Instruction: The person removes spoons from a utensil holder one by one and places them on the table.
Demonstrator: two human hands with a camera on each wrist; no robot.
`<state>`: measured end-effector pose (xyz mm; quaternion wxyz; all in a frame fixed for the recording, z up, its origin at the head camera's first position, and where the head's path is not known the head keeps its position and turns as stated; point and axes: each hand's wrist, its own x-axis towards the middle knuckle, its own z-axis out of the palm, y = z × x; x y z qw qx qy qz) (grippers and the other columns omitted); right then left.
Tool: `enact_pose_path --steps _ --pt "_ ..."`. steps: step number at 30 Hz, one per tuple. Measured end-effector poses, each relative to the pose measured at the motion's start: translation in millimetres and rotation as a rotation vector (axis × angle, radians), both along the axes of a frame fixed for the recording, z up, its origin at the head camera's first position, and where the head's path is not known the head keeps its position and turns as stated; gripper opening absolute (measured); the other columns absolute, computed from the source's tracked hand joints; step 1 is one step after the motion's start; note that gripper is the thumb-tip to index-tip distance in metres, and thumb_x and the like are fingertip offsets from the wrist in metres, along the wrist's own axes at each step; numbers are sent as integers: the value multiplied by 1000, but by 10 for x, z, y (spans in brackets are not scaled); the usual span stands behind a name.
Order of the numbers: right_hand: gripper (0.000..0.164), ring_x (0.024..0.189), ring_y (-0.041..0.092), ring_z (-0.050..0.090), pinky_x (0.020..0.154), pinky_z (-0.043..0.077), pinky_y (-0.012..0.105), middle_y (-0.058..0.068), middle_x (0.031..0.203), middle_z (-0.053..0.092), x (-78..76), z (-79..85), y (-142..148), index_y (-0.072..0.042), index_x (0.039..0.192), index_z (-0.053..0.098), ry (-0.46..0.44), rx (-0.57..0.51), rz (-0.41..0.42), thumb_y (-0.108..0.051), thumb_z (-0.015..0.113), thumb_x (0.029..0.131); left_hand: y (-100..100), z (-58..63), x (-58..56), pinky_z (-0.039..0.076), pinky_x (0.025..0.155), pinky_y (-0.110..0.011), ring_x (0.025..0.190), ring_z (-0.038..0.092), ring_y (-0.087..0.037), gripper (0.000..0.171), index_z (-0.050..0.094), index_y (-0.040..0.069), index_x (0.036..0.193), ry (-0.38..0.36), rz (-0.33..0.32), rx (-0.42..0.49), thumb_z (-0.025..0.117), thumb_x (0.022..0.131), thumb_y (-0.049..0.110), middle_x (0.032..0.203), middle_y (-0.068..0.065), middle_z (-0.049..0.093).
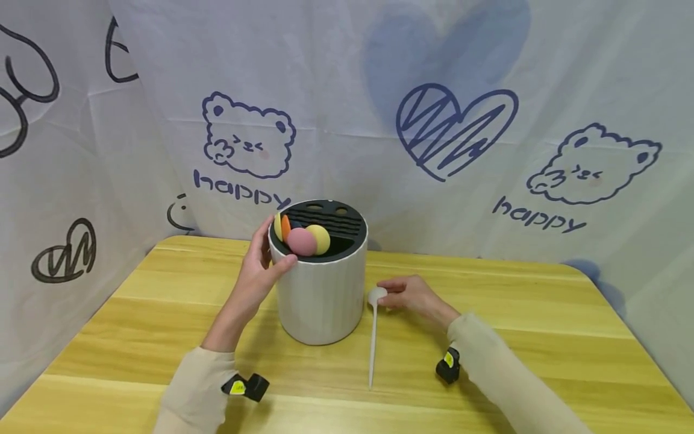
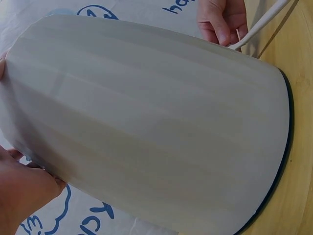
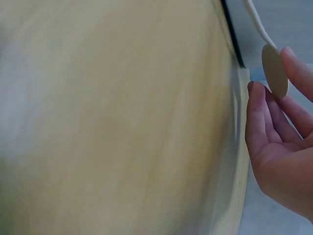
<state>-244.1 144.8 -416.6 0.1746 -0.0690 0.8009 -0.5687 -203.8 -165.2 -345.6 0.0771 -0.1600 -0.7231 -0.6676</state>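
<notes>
A white ribbed utensil holder (image 1: 320, 301) with a black slotted top stands on the table. My left hand (image 1: 258, 268) grips its upper left side, thumb near the front rim and fingers around behind. In the left wrist view the holder's wall fills most of the picture. Right of it, my right hand (image 1: 414, 296) pinches the round head of a long-handled white spoon (image 1: 372, 343). The spoon's handle points down, toward the near side. In the right wrist view the head looks like a thin beige disc (image 3: 275, 71) between thumb and fingers.
Inside the holder's top rest round-headed pieces: a pink one (image 1: 302, 242), a yellow one (image 1: 321, 239), an orange one (image 1: 285, 229) and another yellow one at the left rim. The wooden table (image 1: 515, 289) ends at a printed cloth (image 1: 347, 120) behind.
</notes>
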Motion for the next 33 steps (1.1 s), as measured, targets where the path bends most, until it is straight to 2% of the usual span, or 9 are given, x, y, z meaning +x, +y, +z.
enact_pose_path --steps 7,16,27,33 --pt "47 88 18 64 78 56 34 20 116 64 20 -64 12 10 125 59 29 20 32 -7 74 84 0 -7 4 15 116 -39 144 16 -17 82 15 11 155 -1 -3 6 62 89 23 159 -6 16" --pt "44 80 15 63 73 55 31 15 109 68 3 -94 17 6 121 64 107 146 65 -11 76 82 -2 -10 6 15 116 -39 144 16 -16 81 15 11 155 2 -2 3 62 89 22 159 -5 16" --pt "43 93 18 61 68 51 28 14 114 67 2 -107 12 0 120 67 174 237 58 -18 77 82 1 -20 -2 15 116 -40 144 16 -18 83 15 9 154 16 -7 2 63 89 25 158 -6 17" --pt "43 105 24 62 79 52 32 14 117 66 7 -88 25 0 121 67 195 234 85 -19 76 83 1 -21 -3 14 116 -39 144 16 -17 82 16 10 154 24 -8 7 62 89 24 158 -6 18"
